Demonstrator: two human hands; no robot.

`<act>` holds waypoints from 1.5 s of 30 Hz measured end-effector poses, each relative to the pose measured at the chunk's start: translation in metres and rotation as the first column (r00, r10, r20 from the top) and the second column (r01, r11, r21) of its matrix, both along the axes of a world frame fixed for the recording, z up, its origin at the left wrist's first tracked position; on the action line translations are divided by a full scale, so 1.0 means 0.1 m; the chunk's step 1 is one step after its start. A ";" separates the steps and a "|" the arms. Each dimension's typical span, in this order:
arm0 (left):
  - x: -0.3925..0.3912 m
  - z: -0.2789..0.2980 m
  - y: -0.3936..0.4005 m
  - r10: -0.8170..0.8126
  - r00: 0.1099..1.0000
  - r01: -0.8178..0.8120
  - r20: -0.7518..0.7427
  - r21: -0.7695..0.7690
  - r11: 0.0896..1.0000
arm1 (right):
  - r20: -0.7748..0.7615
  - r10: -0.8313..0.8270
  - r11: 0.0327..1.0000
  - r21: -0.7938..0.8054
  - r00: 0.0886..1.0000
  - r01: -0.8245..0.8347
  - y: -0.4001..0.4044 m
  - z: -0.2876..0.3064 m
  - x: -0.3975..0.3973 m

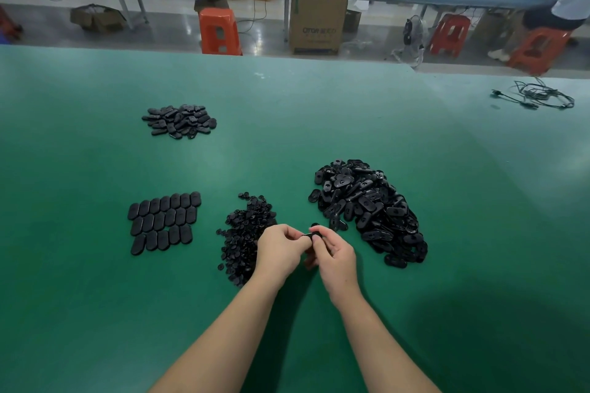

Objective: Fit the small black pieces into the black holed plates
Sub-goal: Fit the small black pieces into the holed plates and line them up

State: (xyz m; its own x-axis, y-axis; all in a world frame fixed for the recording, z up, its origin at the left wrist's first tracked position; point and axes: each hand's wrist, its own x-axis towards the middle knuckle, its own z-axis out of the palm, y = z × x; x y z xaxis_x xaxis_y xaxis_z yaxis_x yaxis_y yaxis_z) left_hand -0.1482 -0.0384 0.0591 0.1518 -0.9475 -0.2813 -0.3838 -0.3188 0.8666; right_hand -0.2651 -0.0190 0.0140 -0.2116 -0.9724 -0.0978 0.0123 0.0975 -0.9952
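Both hands meet over the green table (95,313), between two black heaps. My left hand (279,247) and my right hand (335,255) pinch one black holed plate (314,234) between their fingertips, held edge-on. Whether a small piece sits in it is hidden by the fingers. A heap of small black pieces (245,233) lies just left of my left hand. A large heap of black holed plates (370,210) lies to the right of my right hand. Flat oval plates (162,220) are laid out in three neat rows at the left.
Another small heap of black plates (180,121) lies further back on the left. A tangle of black cable (539,96) rests at the table's far right. Beyond the far edge stand orange stools (218,30), a cardboard box (317,21) and a seated person (565,0).
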 end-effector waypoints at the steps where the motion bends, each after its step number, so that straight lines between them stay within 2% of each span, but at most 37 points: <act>1: -0.01 0.00 0.00 0.000 1.000 0.000 -0.001 0.006 1.000 | 0.005 -0.007 1.000 -0.001 1.000 0.007 0.00 0.00 0.00; 7: -0.02 -0.04 -0.01 -0.012 1.000 0.012 -0.023 0.001 1.000 | 0.023 -0.009 1.000 -0.012 1.000 0.010 0.00 0.02 0.01; 19: 0.01 -0.13 0.07 -0.193 0.953 0.242 0.232 -0.203 0.949 | -0.098 -0.011 1.000 -0.026 0.995 0.009 -0.02 0.00 0.02; 21: 0.04 -0.12 0.06 -0.232 0.922 0.315 0.309 -0.254 0.914 | -0.074 -0.011 1.000 -0.030 0.997 0.009 -0.01 0.00 0.02; 24: 0.11 -0.14 0.05 -0.293 0.830 0.460 0.475 -0.285 0.841 | -0.074 -0.011 0.998 -0.054 0.997 0.007 -0.01 0.01 0.02; 28: 0.20 -0.19 0.09 -0.243 0.733 0.528 0.636 -0.305 0.793 | -0.110 0.039 0.997 -0.060 0.993 -0.046 0.03 0.03 0.04; 31: 0.26 -0.15 0.09 -0.134 0.759 0.462 0.637 -0.383 0.800 | -0.088 0.039 0.999 -0.035 0.995 -0.042 0.03 0.03 0.06; 33: 0.37 -0.11 0.05 -0.004 0.816 0.331 0.579 -0.461 0.824 | -0.097 0.021 0.999 -0.026 0.995 -0.024 0.03 0.04 0.07; 35: 0.56 -0.07 -0.03 0.138 0.822 0.185 0.553 -0.487 0.853 | -0.140 0.020 0.999 -0.024 0.990 -0.024 0.04 0.04 0.07; 38: 0.95 -0.07 -0.19 0.260 0.754 0.018 0.604 -0.415 0.910 | -0.207 0.034 0.999 -0.011 0.978 -0.037 0.05 0.04 0.06; 41: 1.24 -0.10 -0.33 0.339 0.695 -0.125 0.633 -0.359 0.925 | -0.220 0.040 0.999 -0.003 0.975 -0.041 0.06 0.06 0.05; 45: 1.39 -0.16 -0.45 0.293 0.667 -0.183 0.685 -0.231 0.956 | -0.214 0.044 0.999 0.003 0.976 -0.045 0.06 0.09 0.06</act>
State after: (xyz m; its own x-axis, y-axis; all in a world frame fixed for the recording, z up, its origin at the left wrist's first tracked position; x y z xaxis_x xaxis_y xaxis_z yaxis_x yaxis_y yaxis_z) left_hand -0.0093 -0.0833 0.0431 0.4775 -0.8691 0.1289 -0.8240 -0.3920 0.4090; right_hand -0.2595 -0.0132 0.0225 -0.1841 -0.9815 -0.0530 -0.2056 0.0912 -0.9744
